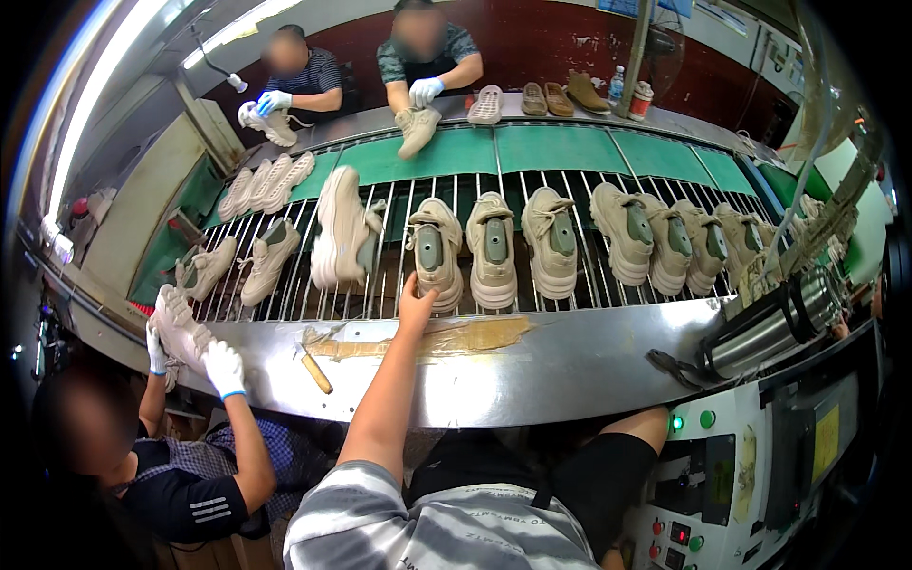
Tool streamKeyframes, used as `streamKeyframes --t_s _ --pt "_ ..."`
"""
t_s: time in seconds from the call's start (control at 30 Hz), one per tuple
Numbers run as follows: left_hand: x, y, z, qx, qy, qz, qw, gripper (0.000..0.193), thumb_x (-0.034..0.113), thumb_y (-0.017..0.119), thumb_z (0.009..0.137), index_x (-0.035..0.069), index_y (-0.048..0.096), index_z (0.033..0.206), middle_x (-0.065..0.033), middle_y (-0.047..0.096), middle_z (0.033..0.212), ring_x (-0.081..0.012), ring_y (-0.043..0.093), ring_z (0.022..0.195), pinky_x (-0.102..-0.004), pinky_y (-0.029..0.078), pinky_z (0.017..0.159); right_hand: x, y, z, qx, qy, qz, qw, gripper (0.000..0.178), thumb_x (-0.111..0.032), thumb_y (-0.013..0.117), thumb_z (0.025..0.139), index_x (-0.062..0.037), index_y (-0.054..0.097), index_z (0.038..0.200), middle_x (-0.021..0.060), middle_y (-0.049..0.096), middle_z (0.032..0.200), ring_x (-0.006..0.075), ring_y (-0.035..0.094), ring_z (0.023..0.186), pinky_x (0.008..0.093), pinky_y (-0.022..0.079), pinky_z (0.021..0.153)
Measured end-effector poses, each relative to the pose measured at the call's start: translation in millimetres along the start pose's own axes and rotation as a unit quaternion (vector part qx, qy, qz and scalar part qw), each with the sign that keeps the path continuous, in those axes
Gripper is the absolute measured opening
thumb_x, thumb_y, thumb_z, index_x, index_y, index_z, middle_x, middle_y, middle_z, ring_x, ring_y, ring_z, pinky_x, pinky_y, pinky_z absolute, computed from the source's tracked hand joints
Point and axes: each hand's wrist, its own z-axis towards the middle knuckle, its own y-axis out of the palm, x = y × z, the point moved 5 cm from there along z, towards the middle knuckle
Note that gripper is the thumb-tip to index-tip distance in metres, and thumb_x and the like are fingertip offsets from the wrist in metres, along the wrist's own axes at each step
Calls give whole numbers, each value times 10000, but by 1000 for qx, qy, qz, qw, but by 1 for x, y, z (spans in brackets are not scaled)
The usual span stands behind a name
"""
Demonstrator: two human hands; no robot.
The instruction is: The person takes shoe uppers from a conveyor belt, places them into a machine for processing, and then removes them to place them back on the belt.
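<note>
My left hand [416,306] is closed round the heel end of a beige sneaker [439,271] standing on the roller conveyor [380,296]. A grey-green last with a hole fills the shoe's opening. Its toe points away from me. To its right stand two more beige sneakers [492,271] [551,261] with lasts in them. On the left, a sneaker [337,228] rests on its side, its pale sole showing. My right hand is out of the picture.
A knife with a wooden handle [315,372] lies on the metal ledge [456,385]. A steel thermos [774,323] is at right, above a control panel [703,475]. Gloved co-workers handle a sole [180,328] and shoes [416,131]. More sneakers [670,242] line the rollers; soles [271,180] lie far left.
</note>
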Motion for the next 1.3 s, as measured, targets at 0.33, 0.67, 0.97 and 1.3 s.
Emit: streamKeyframes --t_s 0.33,0.67,0.97,1.3 --pt "82 -125 -24 236 216 299 899 493 162 711 714 40 571 1171 -139 581 1119 -315 522 1073 -408 409 955 -163 -23 -50 42 -276 124 952 200 -164 513 928 17 576 867 51 541 733 152 511 681 287 435 646" --pt "9 -219 139 -36 -135 303 943 707 512 626 800 -38 562 1240 -250 596 1202 -337 585 1123 -372 441 960 -201 1 -79 74 -298 11 952 149 -81 580 855 -20 467 779 27 419 671 136 410 607 291 380 584" --pt "31 -212 93 -105 -266 305 908 743 613 560 827 -78 617 1093 -182 654 986 -252 656 852 -356 512 754 -194 0 -78 59 -330 54 941 150 -78 533 867 -30 444 756 18 377 674 125 373 615 284 353 590" --pt "46 -171 82 -262 -291 48 919 660 184 671 778 130 409 1381 -99 559 1276 -258 550 1158 -438 474 919 -196 2 -84 53 -312 91 944 202 -91 556 851 -41 401 732 19 354 665 123 364 615 293 353 589"
